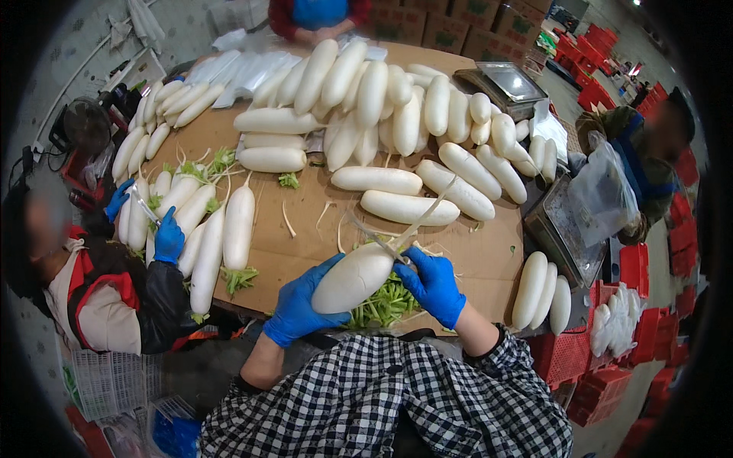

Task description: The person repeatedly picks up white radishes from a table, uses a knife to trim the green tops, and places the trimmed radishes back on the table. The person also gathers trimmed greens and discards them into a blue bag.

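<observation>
My left hand (303,303), in a blue glove, grips a thick white daikon radish (355,279) by its near end and side. The daikon's long thin root (426,214) points away from me to the upper right. In my gloved right hand (433,284) is a knife (385,245), its blade lying across the root end of the daikon. Beneath the held daikon, a heap of cut green leaf stems (385,303) lies at the table's near edge. Just beyond it, two whole daikons (409,207) rest on the cardboard-covered table (269,229).
A large daikon pile (372,97) covers the far middle. At left, a co-worker's gloved hand (169,237) holds a knife (146,206) over leafy daikons (194,200). Scales (564,229) stand at right, beside another person (641,149). Red crates (561,355) are stacked below right.
</observation>
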Motion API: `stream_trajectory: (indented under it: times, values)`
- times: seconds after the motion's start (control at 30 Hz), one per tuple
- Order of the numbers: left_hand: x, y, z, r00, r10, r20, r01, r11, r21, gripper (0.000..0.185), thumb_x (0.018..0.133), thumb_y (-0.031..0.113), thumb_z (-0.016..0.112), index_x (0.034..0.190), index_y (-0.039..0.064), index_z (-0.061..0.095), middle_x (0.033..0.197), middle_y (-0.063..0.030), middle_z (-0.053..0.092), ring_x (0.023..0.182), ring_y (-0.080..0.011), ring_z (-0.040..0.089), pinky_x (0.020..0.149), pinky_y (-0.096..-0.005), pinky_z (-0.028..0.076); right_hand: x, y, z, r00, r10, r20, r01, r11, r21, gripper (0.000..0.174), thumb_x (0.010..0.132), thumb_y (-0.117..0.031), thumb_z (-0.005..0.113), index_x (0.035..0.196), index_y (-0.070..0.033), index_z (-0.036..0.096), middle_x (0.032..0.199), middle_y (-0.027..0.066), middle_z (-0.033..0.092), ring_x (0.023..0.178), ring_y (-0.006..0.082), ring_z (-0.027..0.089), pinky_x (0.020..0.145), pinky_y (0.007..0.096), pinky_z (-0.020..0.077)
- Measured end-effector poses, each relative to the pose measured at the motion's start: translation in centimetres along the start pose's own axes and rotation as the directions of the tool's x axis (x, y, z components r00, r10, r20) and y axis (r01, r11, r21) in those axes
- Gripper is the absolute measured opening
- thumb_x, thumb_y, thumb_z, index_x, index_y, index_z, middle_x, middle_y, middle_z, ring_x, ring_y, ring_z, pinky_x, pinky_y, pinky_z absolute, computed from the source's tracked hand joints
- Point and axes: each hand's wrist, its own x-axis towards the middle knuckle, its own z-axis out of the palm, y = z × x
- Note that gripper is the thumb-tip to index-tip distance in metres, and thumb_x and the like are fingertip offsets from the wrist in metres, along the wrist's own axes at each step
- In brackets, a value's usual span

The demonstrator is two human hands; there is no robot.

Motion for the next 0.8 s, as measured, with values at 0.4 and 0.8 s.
stream_trajectory:
  times: [0.4, 0.8]
  values:
    - [3.0, 2.2, -3.6, 0.911, 0.333, 0.245, -0.41, 0.653, 0.637, 0.083, 0.054, 0.036, 0.081, 0.131, 0.021, 0.052, 0.103, -0.0063, 0.063, 0.091, -0.0269, 0.06, 0.087, -0.044, 0.045, -1.9, 1.6, -0.8, 0.82, 0.243, 0.518, -0.568, 0.232, 0.79, 0.044, 0.093, -0.038, 0.053, 0.113, 0.001, 0.056, 0.072, 0.0088, 0.065, 0.038, 0.0062, 0.041, 0.034, 0.0196, 0.0296]
    - [4.6, -1.1, -0.6, 0.869, 0.122, -0.479, -0.269, 0.93, -0.251, 0.068, 0.081, 0.036, 0.066, 0.14, 0.016, 0.037, 0.139, -0.0108, 0.038, 0.123, -0.0288, 0.044, 0.106, -0.0494, 0.03, -4.5, -0.9, 2.3, 0.849, 0.294, 0.439, -0.492, 0.138, 0.859, 0.055, 0.078, -0.005, 0.066, 0.129, -0.003, 0.045, 0.07, 0.0038, 0.056, 0.047, 0.0076, 0.046, 0.041, 0.0223, 0.0371]
